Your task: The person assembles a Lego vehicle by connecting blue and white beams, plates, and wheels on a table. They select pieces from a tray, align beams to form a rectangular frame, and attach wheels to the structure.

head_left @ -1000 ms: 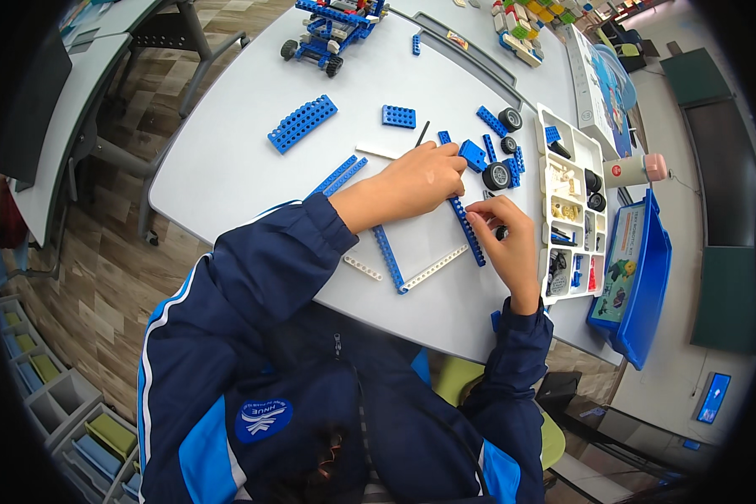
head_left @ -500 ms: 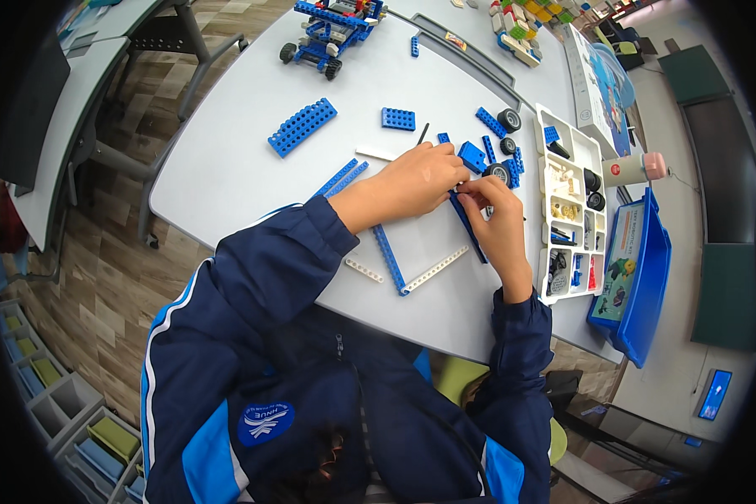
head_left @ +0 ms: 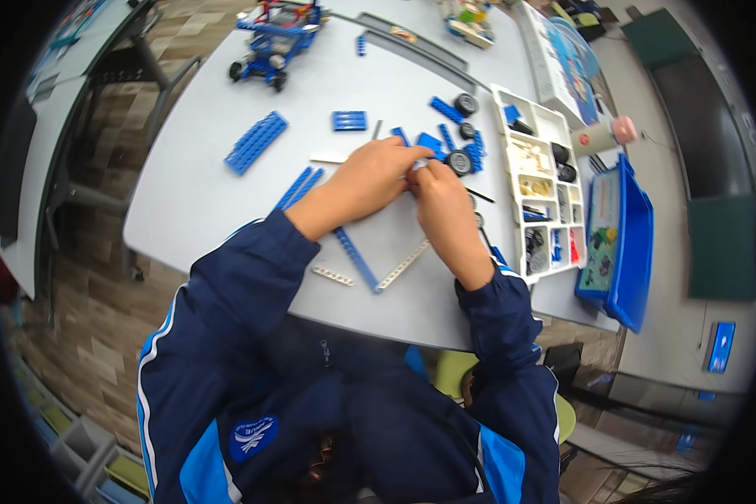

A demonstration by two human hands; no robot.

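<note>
Where the two hands meet, just above the middle of the grey table point(head_left: 227, 168), a small building-toy piece is pinched between them, mostly hidden; only a pale bit shows at the fingertips, so its shape cannot be told. The left hand point(head_left: 370, 181) comes in from seven o'clock with fingers curled down around the piece, and the right hand point(head_left: 441, 206) comes from five o'clock with thumb and forefinger closed on the same spot. Both are closed on it, though how tightly cannot be seen.

Such a plastic piece should be light, stiff and smooth, so it is likely best gripped by its long edges or ends rather than its studded face, where fingers may slip.

At one o'clock from the hands, touching distance away, lies a black wheel point(head_left: 459, 161) among loose blue bricks point(head_left: 433, 143). At six o'clock, a long blue beam point(head_left: 357, 260) and a white perforated beam point(head_left: 403, 266) cross under the wrists, with a shorter white strip point(head_left: 333, 275) at seven o'clock. At ten o'clock sits a blue studded plate point(head_left: 256, 143), and at twelve a smaller blue plate point(head_left: 349, 120). At three o'clock stands a white sorting tray point(head_left: 512, 105) with compartments of small parts, and beyond it a blue bin point(head_left: 638, 252). Far off at eleven o'clock is a blue wheeled model point(head_left: 273, 42).
</note>
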